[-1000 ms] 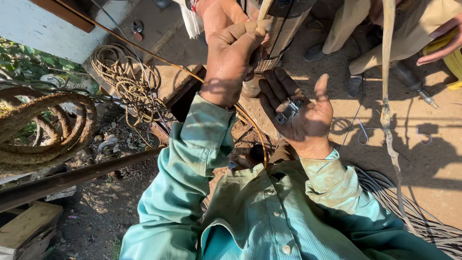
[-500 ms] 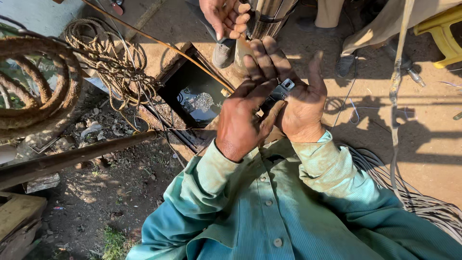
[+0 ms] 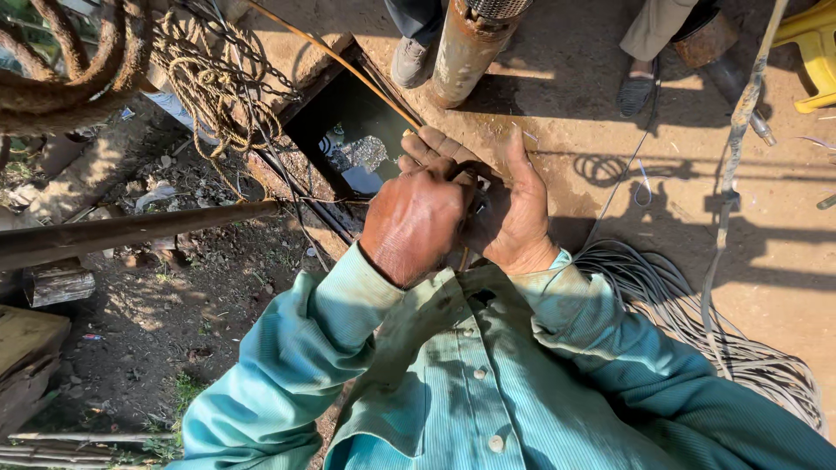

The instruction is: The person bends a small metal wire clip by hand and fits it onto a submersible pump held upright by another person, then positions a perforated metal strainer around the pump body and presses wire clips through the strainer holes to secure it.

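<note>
— Head view, hands?
— Left hand (image 3: 416,219) curled shut over the right palm, fingers folded down (grip hidden, cannot tell on what). Right hand (image 3: 508,216) half open, thumb up, fingers spread beneath the left.
— The orange cable (image 3: 348,70)?
— Running down from upper left across the dark pit (image 3: 348,113), vanishing between both hands.
— Nearby?
— Rusty pipe (image 3: 461,52) beyond the hands, coiled grey wire (image 3: 688,313) to the right.

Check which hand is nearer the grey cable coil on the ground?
Right. The right hand is on the side of the cable coil, just up-left of its loops. The left hand lies beyond the right hand, farther from it.
</note>
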A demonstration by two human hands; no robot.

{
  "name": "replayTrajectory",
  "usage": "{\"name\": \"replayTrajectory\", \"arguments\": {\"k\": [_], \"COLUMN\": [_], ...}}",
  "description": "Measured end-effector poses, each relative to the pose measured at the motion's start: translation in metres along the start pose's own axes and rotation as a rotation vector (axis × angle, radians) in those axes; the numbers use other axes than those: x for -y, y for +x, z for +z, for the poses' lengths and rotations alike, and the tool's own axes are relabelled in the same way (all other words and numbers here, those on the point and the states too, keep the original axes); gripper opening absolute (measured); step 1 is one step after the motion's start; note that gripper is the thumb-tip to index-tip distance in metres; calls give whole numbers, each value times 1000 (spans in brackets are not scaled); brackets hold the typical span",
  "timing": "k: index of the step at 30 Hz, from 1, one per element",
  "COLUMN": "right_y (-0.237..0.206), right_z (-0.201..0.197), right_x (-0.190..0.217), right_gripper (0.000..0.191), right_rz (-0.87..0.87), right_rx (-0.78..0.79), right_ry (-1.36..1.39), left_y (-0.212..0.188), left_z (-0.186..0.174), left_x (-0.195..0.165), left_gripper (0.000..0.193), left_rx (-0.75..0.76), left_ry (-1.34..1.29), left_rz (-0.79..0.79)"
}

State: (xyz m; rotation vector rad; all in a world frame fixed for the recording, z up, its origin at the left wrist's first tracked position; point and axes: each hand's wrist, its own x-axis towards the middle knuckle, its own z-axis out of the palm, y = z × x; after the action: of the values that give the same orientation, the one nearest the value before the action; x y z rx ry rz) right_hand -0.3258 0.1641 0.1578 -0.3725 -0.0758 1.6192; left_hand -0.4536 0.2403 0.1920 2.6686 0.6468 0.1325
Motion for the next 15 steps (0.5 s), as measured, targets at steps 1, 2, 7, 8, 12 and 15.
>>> {"name": "replayTrajectory", "arguments": {"k": [1, 2, 7, 8, 12, 15], "right_y": [-4, -9, -28, -33, -44, -43], "right_z": [-2, -6, -50, -63, -117, -147], "right_x": [1, 2, 29, 36, 62, 69], "right_gripper": [92, 88, 67, 62, 42, 31], "right_rz": [36, 56, 84, 109, 169, 182], "right_rx": [-27, -39, -100, -130, -113, -269], "right_ry": [-13, -1, 55, 59, 126, -1], "left_y": [0, 0, 28, 35, 60, 62], "left_z": [8, 16, 54, 59, 67, 67], "left_x": [-3, -7, -31, -38, -59, -61], "left_gripper": [14, 10, 10, 11, 24, 27], "left_rx": [112, 83, 131, 82, -79, -159], "left_ry": [97, 73, 81, 81, 44, -251], "left_rz": [-17, 9, 16, 25, 19, -67]}}
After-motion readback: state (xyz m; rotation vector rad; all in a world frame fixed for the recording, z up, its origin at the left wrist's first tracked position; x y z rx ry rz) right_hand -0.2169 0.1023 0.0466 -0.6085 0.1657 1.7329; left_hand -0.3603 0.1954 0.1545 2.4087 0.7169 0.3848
